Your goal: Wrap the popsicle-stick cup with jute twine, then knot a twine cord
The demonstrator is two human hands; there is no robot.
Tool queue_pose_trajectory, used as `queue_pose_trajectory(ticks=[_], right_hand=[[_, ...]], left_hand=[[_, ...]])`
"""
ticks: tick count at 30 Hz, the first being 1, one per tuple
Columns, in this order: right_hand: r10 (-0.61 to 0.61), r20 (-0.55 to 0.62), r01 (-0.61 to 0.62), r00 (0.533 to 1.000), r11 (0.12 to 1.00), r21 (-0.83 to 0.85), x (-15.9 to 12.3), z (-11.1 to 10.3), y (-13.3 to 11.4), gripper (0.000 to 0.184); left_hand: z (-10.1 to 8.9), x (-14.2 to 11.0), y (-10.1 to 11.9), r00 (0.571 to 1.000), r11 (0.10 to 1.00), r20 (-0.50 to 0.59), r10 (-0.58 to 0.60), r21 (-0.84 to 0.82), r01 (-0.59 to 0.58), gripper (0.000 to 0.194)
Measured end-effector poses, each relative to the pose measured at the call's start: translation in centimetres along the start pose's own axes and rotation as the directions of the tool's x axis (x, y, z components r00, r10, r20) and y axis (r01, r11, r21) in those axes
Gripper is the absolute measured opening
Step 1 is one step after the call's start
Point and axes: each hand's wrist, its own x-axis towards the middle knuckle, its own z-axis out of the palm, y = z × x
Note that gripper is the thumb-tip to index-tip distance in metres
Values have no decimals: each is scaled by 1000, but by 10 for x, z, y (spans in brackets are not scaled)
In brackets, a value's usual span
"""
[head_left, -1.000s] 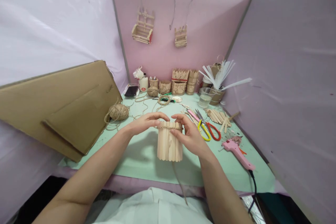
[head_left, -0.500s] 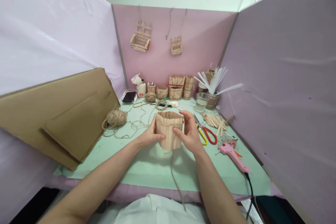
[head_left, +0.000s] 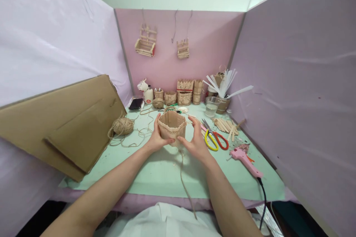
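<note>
A small many-sided cup made of wooden craft sticks (head_left: 171,132) is held above the table, its open top tipped towards me so that the inside shows. Twine runs round it just below the rim. My left hand (head_left: 159,139) grips it from the left, thumb across the front and fingers along the side. My right hand (head_left: 196,142) is at its right side, thumb against the lower front and index finger raised off the wall. A loose length of twine (head_left: 182,181) hangs from beneath the cup towards my lap.
To the right lie scissors (head_left: 213,139) with yellow and red handles, craft sticks (head_left: 225,125) and a pink glue gun (head_left: 246,161). A ball of twine (head_left: 122,126) and cardboard (head_left: 80,118) are at left. Finished stick holders (head_left: 184,98) and a water cup (head_left: 211,107) stand behind.
The cup has tipped towards me, showing more of its inside, and shifted slightly left and up with both hands. The right fingers are farther from its wall. The camera view has shifted slightly.
</note>
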Motion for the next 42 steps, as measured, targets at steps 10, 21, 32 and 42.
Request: queue_pose_trajectory(ticks=[10,21,32,42], right_hand=[[28,-54,-32,998,997,-64,-4,7,15,43],[-112,66,121,991,983,-136,1,12,6,40],[-112,69,120,991,983,-136,5,24,13,22],[-88,51,94,995,986,-137,7,23,17,19]], left_hand=[[-17,7,-13,985,980,54,-164,126,156,130],[-27,15,-6,992,979,104,76,183,-94,104],[-29,18,18,938,790,262,227,513,-335,20],[-23,17,15,943,804,198,268,494,-332,27]])
